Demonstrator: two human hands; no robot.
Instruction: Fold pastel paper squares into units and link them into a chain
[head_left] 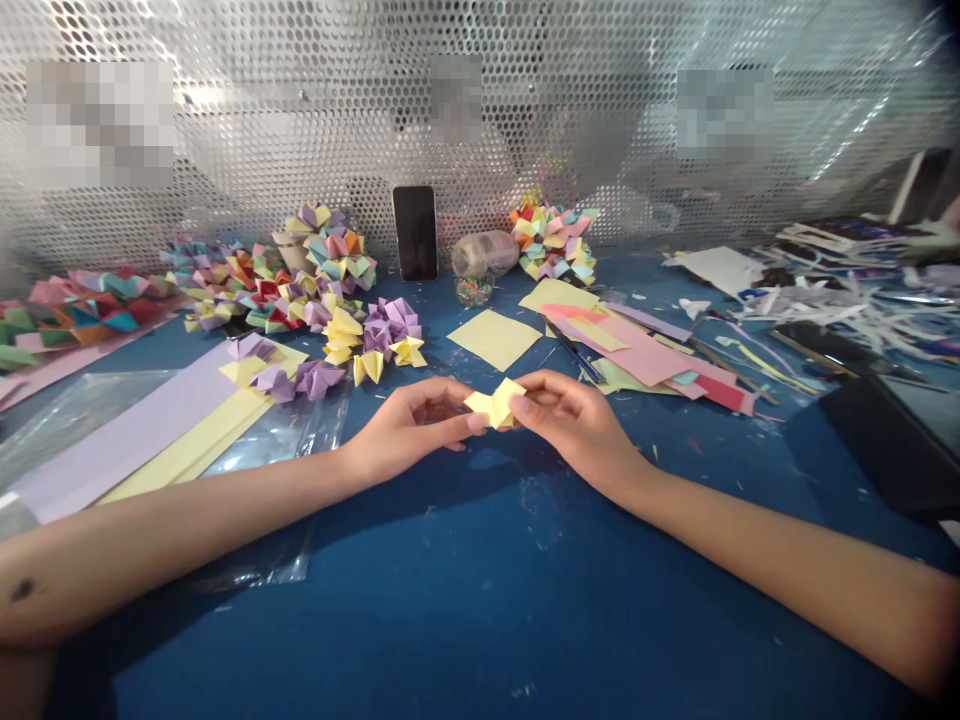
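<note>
A small folded yellow paper piece (493, 405) is pinched between both hands above the blue table (480, 600). My left hand (409, 425) grips its left side with curled fingers. My right hand (574, 420) holds its right side, thumb on top. A flat yellow paper square (495, 338) lies just beyond the hands. Folded yellow and purple paper shapes (379, 340) sit to the left of it.
Colourful folded paper chains (262, 280) and a cluster (555, 240) line the back by a perforated metal wall. A dark phone (415, 232) stands upright beside a tipped jar (484, 255). Pink and yellow sheets (645, 355) lie right, purple and yellow strips (150, 430) left, paper scraps (840, 300) far right.
</note>
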